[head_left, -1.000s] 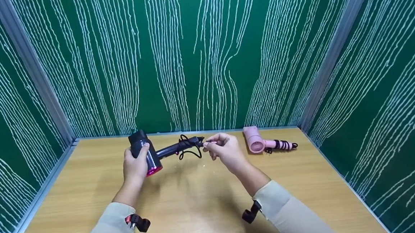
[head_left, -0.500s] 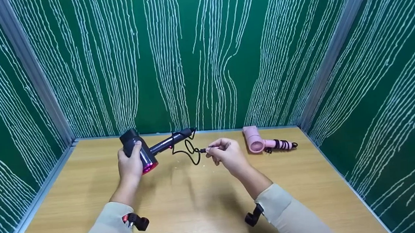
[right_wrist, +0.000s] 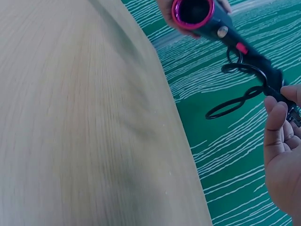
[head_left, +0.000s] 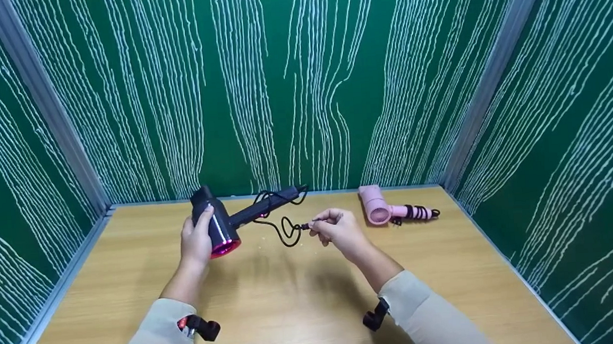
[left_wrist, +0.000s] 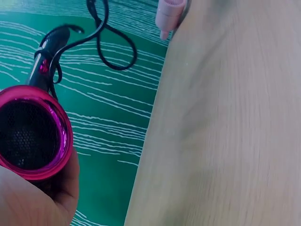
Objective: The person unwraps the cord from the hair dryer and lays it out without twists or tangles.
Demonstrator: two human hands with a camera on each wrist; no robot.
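A dark grey hair dryer (head_left: 219, 225) with a pink-red rim is held off the table in the head view. My left hand (head_left: 196, 242) grips its barrel, thumb on the near side. The handle (head_left: 250, 211) points right and slightly up, with black cord (head_left: 281, 236) looped loosely around it. Between thumb and fingers, my right hand (head_left: 339, 232) pinches the plug end (head_left: 305, 226) of that cord. Part of the cord hangs in a loop between the handle and this hand. In the left wrist view the mesh-covered round end (left_wrist: 30, 134) faces the camera.
A pink hair dryer (head_left: 377, 207), black cord wound around its handle, lies at the back right of the wooden table (head_left: 283, 311). Green walls (head_left: 301, 87) with whitish wavy lines enclose the back and sides. Tiny pale specks dot the table.
My right hand has drawn the plug end away from the handle, toward me and slightly right. More cord hangs loose, and the dark dryer's handle end has risen.
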